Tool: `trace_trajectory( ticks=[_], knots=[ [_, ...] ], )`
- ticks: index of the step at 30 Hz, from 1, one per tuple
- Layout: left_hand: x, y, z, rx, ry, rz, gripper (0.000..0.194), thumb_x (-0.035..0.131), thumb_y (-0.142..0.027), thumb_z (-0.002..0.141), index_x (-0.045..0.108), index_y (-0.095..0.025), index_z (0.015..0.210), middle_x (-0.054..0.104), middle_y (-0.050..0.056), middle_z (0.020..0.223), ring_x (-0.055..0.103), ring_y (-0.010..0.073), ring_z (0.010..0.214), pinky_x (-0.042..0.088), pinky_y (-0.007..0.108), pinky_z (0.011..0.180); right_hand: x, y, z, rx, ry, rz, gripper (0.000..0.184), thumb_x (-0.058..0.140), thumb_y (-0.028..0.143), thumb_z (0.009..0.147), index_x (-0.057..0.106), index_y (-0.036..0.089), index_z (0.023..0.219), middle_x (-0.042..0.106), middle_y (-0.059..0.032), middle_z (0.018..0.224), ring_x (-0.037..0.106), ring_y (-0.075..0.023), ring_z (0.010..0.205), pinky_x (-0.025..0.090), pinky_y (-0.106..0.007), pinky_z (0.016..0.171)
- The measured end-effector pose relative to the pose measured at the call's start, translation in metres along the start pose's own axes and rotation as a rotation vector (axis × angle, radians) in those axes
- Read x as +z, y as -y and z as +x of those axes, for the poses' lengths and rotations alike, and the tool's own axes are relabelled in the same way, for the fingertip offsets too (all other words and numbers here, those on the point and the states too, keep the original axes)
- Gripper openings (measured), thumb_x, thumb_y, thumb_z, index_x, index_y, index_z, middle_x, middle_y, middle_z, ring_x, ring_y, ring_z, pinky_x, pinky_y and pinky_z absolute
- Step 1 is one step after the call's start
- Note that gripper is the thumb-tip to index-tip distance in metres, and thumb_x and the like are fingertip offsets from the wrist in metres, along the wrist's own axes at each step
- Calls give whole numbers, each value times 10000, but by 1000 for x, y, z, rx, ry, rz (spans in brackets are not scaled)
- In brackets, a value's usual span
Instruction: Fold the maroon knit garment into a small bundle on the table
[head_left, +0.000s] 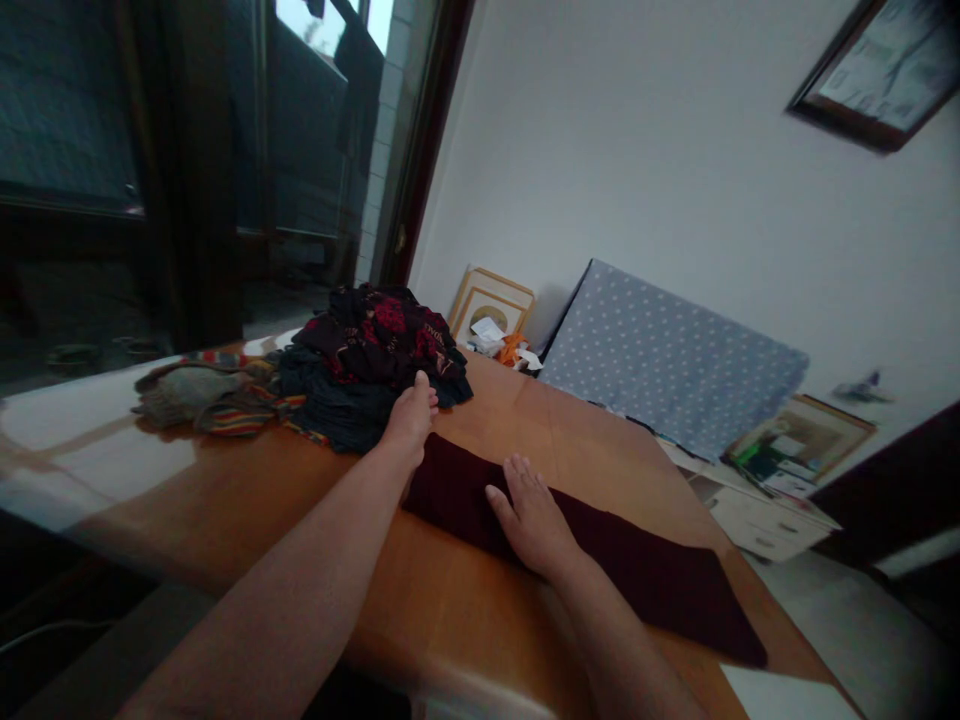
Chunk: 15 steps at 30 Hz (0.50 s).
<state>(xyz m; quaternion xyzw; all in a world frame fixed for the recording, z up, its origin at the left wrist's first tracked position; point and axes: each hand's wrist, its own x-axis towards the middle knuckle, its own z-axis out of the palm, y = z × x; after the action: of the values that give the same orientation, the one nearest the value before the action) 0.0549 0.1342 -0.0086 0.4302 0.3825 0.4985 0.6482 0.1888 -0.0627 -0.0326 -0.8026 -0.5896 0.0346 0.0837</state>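
A dark maroon cloth (637, 570) lies folded in a long strip across the wooden table (315, 500). My right hand (534, 515) rests flat on its middle, fingers stretched out. My left hand (411, 418) presses on the cloth's far end, fingers together and pointing away, right beside a pile of dark clothes (375, 360) with red patterns. Both hands hold nothing.
A grey and striped garment (210, 395) lies left of the pile. Beyond the table stand a blue dotted board (667, 360), picture frames (491, 300), small clutter and a white drawer unit (765, 510). A dark window is at the left.
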Motion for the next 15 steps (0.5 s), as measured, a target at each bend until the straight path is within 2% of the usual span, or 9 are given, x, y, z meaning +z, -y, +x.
trace_trajectory(
  ticks=[4,9,15],
  knots=[
    [-1,2,0,-12,6,27,651,420,-731,884,656,-143,1031,685,183,1147,662,250,973,480,335,761,11,14,4,-77,44,21,783,166,633,989,271,115,1567,185,-96,1641,98,-250,1529,112,-442,1238],
    [-3,3,-1,17,-16,73,636,450,-729,864,656,-145,1007,699,170,1104,671,226,903,466,316,718,15,13,3,-90,44,49,794,155,642,984,248,119,1574,147,-83,1646,69,-249,1531,82,-456,1242],
    [-4,10,2,163,-72,196,548,507,-660,842,651,-152,988,717,134,1069,678,206,865,473,299,692,9,12,0,-95,24,139,785,177,631,986,238,114,1574,143,-101,1647,64,-259,1531,63,-482,1242]
  ],
)
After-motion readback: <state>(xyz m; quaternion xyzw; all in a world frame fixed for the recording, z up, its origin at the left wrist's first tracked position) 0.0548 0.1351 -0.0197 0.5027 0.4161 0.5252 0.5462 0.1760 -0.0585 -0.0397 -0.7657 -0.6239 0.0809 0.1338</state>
